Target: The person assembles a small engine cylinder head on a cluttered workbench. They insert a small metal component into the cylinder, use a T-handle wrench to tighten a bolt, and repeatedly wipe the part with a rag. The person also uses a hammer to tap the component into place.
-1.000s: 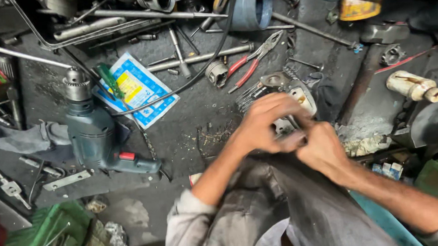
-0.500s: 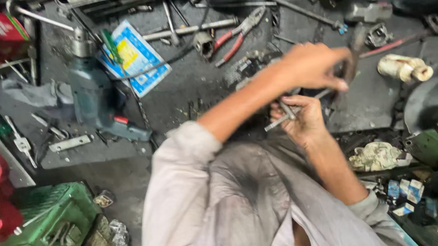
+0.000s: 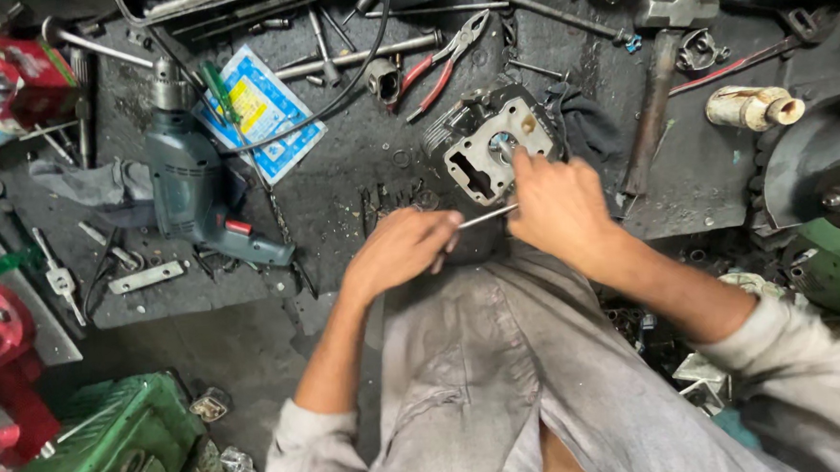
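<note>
A grey finned engine cylinder block (image 3: 478, 156) rests on the greasy black floor in front of my knees. My right hand (image 3: 554, 205) lies against its near edge, with a fingertip reaching into the round bore. My left hand (image 3: 400, 251) sits just to the left, fingers closed around a thin metal rod (image 3: 486, 217) that points right toward my right hand. Both forearms come up from the bottom of the view over my grey trousers.
A teal electric drill (image 3: 191, 195) lies at left beside a blue and yellow packet (image 3: 262, 110). Red-handled pliers (image 3: 439, 58), a hammer (image 3: 659, 85), several rods and wrenches lie beyond the block. A green crate (image 3: 87, 455) stands at lower left, a round wheel part (image 3: 824, 181) at right.
My right arm has come back from its reach toward the hammer at the far right, and that hand now rests on the cylinder block. My left hand holds the thin rod lower and further left.
</note>
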